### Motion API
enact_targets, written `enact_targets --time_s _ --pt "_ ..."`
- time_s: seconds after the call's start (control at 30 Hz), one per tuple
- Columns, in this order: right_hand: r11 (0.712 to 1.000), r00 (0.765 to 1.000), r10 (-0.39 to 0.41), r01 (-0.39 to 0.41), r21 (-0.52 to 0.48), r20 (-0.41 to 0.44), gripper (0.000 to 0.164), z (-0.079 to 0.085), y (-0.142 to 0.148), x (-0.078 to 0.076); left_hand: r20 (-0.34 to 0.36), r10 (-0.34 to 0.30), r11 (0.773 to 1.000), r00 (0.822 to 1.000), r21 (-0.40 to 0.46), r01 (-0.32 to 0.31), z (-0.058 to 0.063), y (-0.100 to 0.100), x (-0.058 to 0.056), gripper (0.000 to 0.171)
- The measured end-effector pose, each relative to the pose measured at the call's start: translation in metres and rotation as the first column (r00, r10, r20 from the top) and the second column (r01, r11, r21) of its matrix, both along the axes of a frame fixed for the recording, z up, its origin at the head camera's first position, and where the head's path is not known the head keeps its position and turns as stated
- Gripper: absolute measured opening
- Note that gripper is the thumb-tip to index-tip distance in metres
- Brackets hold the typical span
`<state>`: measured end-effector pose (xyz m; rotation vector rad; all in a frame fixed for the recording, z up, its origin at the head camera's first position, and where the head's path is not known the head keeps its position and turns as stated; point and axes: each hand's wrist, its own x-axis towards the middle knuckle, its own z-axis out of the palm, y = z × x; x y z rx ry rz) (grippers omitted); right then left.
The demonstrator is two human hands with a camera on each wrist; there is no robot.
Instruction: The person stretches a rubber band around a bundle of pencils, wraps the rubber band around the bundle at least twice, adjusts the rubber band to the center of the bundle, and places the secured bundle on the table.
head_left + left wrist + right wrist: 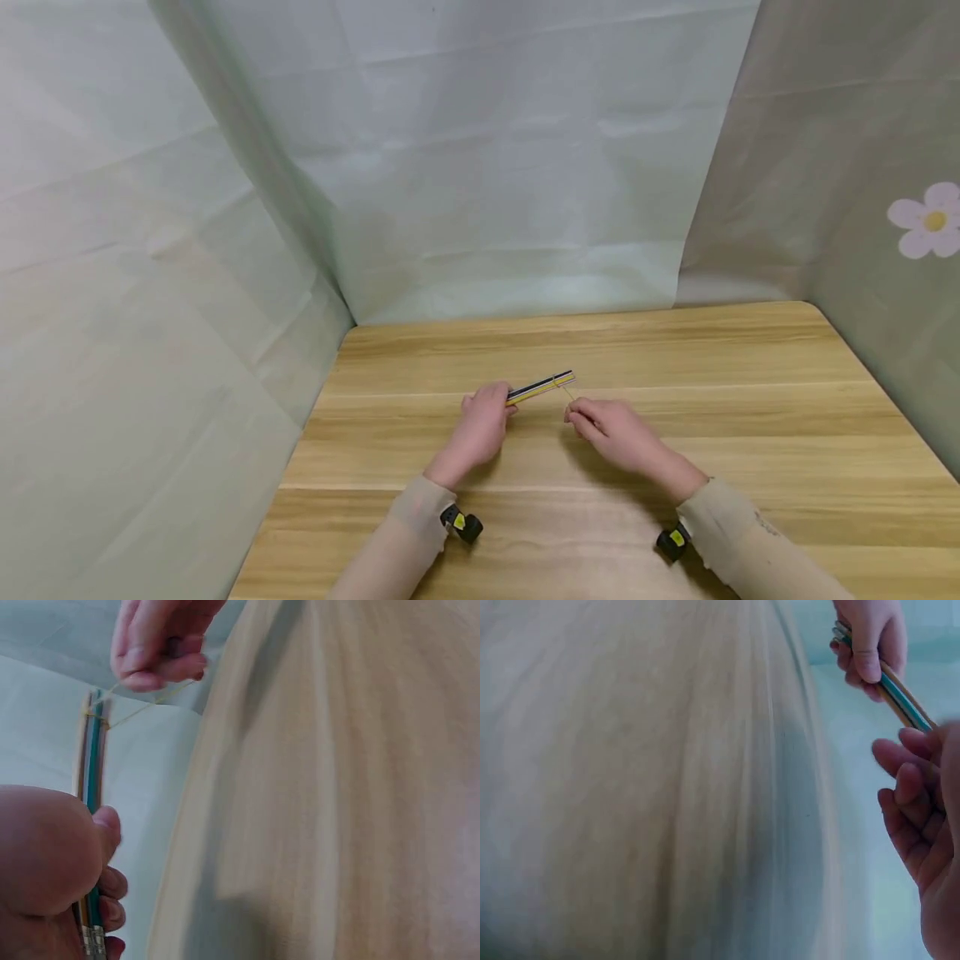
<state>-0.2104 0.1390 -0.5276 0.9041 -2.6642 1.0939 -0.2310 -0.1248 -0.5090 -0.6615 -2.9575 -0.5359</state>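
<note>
My left hand (486, 417) grips a bundle of pencils (536, 389), in dark, yellow and white stripes from above. In the left wrist view the pencils (93, 761) look teal and brown, with metal ferrules at the end beside the palm. A thin yellowish rubber band (556, 382) loops round the bundle near its far end. My right hand (611, 429) pinches the stretched band between thumb and fingers, drawing it away from the pencils. In the right wrist view the right hand (930, 810) covers the pencils' far end, and the band cannot be made out.
Both hands are above a wood-grain table (750, 400). Pale cloth (487, 167) hangs behind it and at the sides, with a flower print (933, 221) on the right. A dark wrist camera (462, 523) is strapped to the left sleeve, another camera (672, 542) to the right.
</note>
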Motion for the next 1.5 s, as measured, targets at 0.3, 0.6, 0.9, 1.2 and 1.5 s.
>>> enact_targets --time_s 0.3,0.6,0.9,1.2,1.5 --pt "0.988 0.981 0.156 -0.157 0.000 -0.117 0.022 0.002 -0.003 0.010 0.093 -0.003 1.000 0.996 0.007 0.002 0.003 0.000 0.001 0.008" --pt "0.747 0.837 0.402 -0.065 -0.662 0.372 0.016 -0.004 -0.020 0.024 0.137 0.053 0.995 0.989 0.074 -0.063 -0.001 0.002 -0.004 0.014" --pt "0.084 0.475 0.860 0.226 -0.970 0.185 0.050 -0.010 -0.026 0.025 0.150 0.106 0.987 0.983 0.105 -0.122 -0.004 0.007 -0.005 0.012" --pt "-0.100 0.501 0.859 0.361 -0.927 0.103 0.052 -0.008 -0.044 0.023 0.147 0.135 0.980 0.980 0.129 -0.154 0.000 0.017 -0.003 0.011" --pt "-0.069 0.601 0.699 0.595 -0.801 0.387 0.031 0.006 -0.042 0.013 0.030 0.090 0.987 0.996 0.128 -0.093 -0.008 0.010 0.001 0.015"
